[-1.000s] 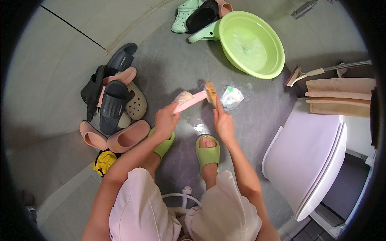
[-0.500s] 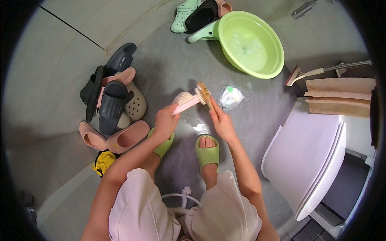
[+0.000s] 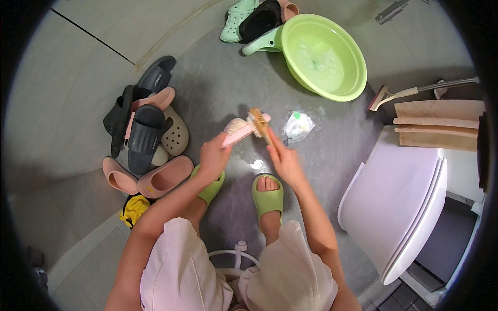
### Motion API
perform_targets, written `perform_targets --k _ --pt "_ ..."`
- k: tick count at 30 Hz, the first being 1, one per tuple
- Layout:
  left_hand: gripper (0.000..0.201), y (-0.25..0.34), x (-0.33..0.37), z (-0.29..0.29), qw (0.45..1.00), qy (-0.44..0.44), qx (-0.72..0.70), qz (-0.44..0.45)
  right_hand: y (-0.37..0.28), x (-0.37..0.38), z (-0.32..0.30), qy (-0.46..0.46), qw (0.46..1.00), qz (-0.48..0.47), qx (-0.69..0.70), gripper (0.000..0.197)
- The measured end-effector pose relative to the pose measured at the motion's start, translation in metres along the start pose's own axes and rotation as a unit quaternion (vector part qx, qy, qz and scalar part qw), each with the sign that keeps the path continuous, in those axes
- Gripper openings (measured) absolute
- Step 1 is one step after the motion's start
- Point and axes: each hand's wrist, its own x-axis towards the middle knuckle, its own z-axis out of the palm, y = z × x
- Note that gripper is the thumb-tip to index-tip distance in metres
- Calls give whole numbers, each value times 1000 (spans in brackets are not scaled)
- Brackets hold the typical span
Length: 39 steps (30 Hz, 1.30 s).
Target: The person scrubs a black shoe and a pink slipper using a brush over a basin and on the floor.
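A pink slipper (image 3: 239, 135) is tilted on its side above the grey floor, its heel end gripped by my left hand (image 3: 214, 155). My right hand (image 3: 282, 155) is closed round the handle of a wooden scrub brush (image 3: 260, 122). The pale bristles press against the slipper's side near its far end. White foam shows where the two meet. Just right of the brush lies a small clear plastic bag (image 3: 298, 126) with white contents and a green spot. My feet are in green slides (image 3: 268, 196), below the hands.
A pile of dark slides (image 3: 146, 136), pink slippers (image 3: 167, 176) and a beige clog (image 3: 175, 132) lies at the left. A green basin (image 3: 324, 57) with sudsy water stands at the far right, beside mint clogs (image 3: 239, 23). A toilet (image 3: 392, 202) and a squeegee (image 3: 394, 96) occupy the right.
The brush has shifted slightly left, across the slipper's side, and my right hand has moved with it. My left hand keeps its grip on the slipper almost unmoved.
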Motion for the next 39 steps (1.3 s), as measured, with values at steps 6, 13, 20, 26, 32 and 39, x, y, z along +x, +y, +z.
perform_targets --k 6,13,20,26,32,39 --pt "30 3 1 4 997 -18 -42 -65 -6 1 12 51 995 5 -83 59" --pt "30 -9 1 8 998 4 -43 -50 -10 0 20 6 999 -30 -34 61" --pt "29 -8 1 1 999 41 -8 26 -21 -9 21 39 988 -145 39 60" --pt "30 -14 17 -1 994 21 74 78 10 4 13 71 990 65 -100 58" --pt "60 -17 14 10 991 94 91 17 -9 -16 33 55 984 -69 -157 60" --pt "49 2 49 35 950 -30 226 215 -12 -13 26 60 991 -38 -115 58"
